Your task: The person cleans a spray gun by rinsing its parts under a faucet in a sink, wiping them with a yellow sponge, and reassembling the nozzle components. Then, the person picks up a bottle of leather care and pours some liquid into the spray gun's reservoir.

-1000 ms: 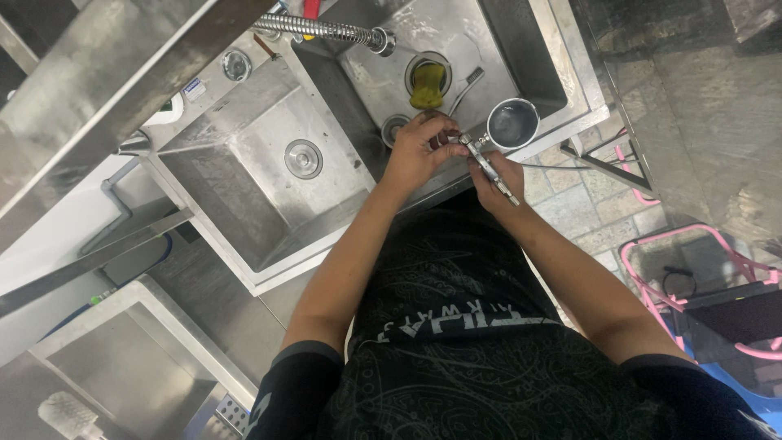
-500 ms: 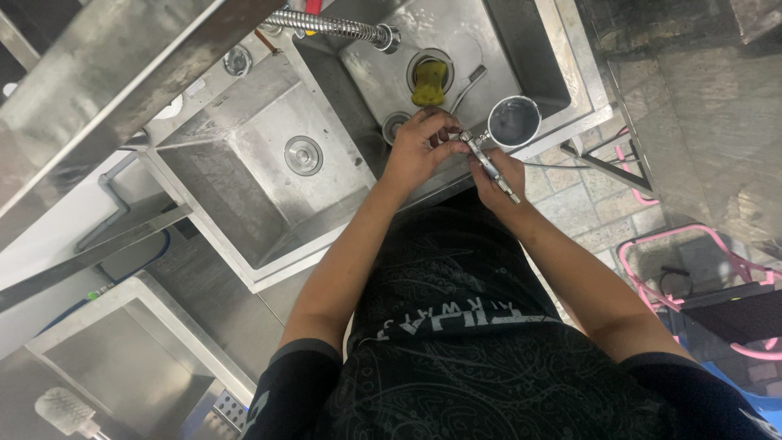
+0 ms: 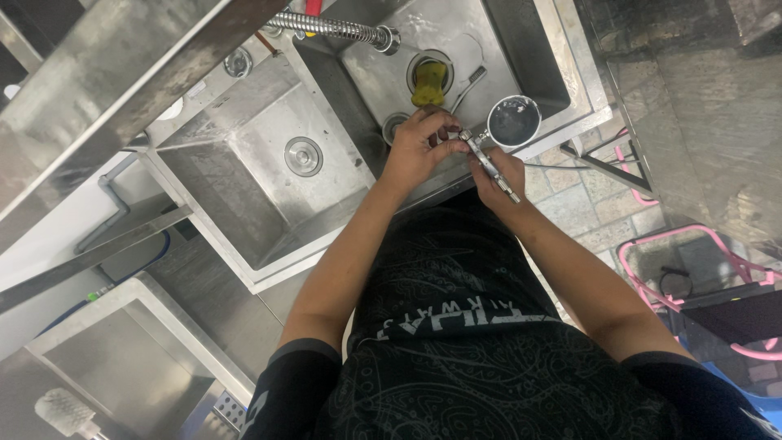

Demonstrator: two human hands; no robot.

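Note:
My right hand (image 3: 498,178) grips the long metal handle of a small steel ladle-like cup (image 3: 513,121), whose round bowl hangs over the front edge of the right sink basin (image 3: 521,57). My left hand (image 3: 419,147) pinches the handle near the bowl end, fingers closed on it. A yellow-green sponge (image 3: 428,85) lies on the drain of that basin, with a metal utensil (image 3: 468,85) beside it.
A second steel basin (image 3: 244,187) with a round drain lies to the left. A flexible metal spray hose (image 3: 334,28) reaches over the sinks. A steel shelf edge (image 3: 106,73) crosses the upper left. A white brush (image 3: 69,411) lies at lower left. Pink-framed cart (image 3: 700,277) stands on the tiled floor at right.
Both hands stay on the ladle handle at the sink's front edge; the left fingers have shifted slightly along it. The view has barely moved.

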